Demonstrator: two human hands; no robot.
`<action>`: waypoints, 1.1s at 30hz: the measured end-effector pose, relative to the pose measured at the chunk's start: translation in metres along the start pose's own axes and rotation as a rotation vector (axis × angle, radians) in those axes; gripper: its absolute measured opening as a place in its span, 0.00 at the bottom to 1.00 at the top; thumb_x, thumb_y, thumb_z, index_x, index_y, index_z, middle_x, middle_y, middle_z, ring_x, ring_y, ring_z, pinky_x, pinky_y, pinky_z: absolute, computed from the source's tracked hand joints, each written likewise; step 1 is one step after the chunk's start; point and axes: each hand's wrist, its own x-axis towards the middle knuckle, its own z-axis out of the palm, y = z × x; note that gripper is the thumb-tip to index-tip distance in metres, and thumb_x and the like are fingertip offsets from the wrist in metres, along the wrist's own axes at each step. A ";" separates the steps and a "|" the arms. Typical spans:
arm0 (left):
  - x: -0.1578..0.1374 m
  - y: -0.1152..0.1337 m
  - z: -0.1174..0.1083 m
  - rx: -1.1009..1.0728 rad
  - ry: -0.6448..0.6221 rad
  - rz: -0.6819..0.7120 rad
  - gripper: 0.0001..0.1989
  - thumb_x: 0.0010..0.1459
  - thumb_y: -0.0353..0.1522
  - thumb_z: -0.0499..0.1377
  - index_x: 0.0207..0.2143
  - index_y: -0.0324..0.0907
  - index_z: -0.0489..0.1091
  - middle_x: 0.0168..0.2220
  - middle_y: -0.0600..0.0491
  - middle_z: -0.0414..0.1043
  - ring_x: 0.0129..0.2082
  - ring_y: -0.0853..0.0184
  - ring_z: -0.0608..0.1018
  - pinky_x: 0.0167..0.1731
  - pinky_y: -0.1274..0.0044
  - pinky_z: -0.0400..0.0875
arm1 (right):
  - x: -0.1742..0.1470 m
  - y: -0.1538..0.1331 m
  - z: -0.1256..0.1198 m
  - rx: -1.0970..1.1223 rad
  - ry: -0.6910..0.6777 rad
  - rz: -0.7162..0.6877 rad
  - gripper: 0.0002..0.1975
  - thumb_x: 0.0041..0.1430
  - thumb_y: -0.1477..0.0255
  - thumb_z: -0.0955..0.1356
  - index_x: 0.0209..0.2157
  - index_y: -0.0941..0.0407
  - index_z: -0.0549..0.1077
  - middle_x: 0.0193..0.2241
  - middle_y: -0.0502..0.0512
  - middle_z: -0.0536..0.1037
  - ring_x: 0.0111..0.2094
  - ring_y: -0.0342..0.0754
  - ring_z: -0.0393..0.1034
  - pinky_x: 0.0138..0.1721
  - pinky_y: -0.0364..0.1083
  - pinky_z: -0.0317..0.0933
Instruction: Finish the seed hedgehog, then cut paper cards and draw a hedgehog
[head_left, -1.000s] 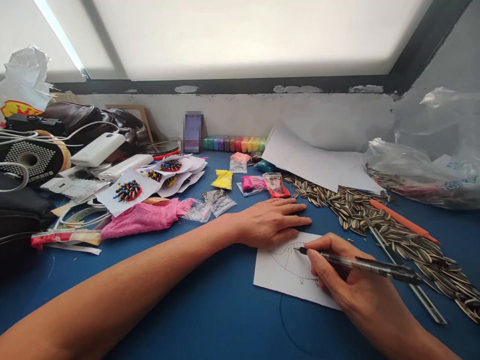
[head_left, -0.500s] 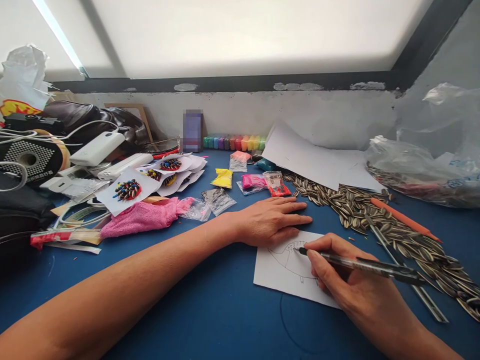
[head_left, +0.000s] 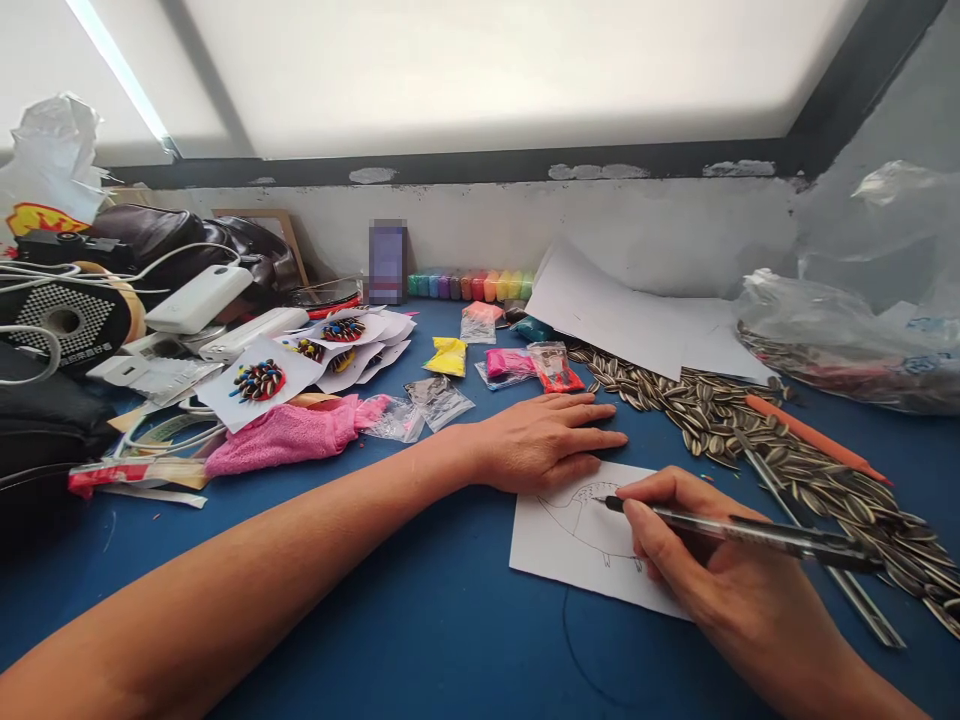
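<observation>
A white sheet of paper (head_left: 555, 550) lies on the blue tabletop (head_left: 420, 610), with a thin black line drawing of a rounded animal with short legs on it. My left hand (head_left: 544, 440) rests flat across the sheet's upper left edge, fingers stretched out to the right. In my right hand (head_left: 705, 555) is a black pen (head_left: 757, 532), pinched between thumb and fingers. Its tip is at the short strokes on the upper part of the drawing. The right hand covers the sheet's right side.
Striped sunflower seeds (head_left: 720, 410) spread along the right, with an orange pen (head_left: 817, 440) and a clear stick (head_left: 862, 605) among them. Loose white sheets (head_left: 622, 310) lie behind. At left are a pink cloth (head_left: 289, 437), seed-decorated papers (head_left: 259, 382) and a white power bank (head_left: 199, 298).
The pen tip has shifted slightly right on the drawing, and the pen's back end has swung a little to the right. My left hand stays in place on the sheet.
</observation>
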 end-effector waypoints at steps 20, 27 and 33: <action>0.000 0.000 0.000 -0.034 0.019 0.000 0.21 0.70 0.33 0.53 0.63 0.39 0.64 0.68 0.41 0.54 0.69 0.55 0.58 0.68 0.60 0.52 | 0.000 0.007 0.002 -0.060 0.005 -0.002 0.08 0.63 0.64 0.65 0.32 0.50 0.73 0.19 0.43 0.70 0.17 0.42 0.63 0.18 0.42 0.58; 0.000 0.002 -0.001 0.009 0.006 -0.001 0.22 0.70 0.34 0.53 0.64 0.39 0.63 0.68 0.41 0.55 0.69 0.57 0.58 0.68 0.63 0.51 | 0.003 -0.001 -0.001 -0.111 0.034 -0.013 0.09 0.61 0.65 0.65 0.29 0.51 0.72 0.17 0.44 0.70 0.16 0.42 0.62 0.17 0.42 0.57; 0.000 0.000 0.000 -0.008 0.024 0.017 0.21 0.70 0.33 0.53 0.63 0.37 0.64 0.68 0.39 0.55 0.69 0.54 0.59 0.68 0.62 0.52 | 0.002 -0.002 -0.002 -0.089 -0.001 0.007 0.10 0.61 0.64 0.65 0.29 0.52 0.72 0.17 0.45 0.69 0.16 0.43 0.60 0.16 0.42 0.55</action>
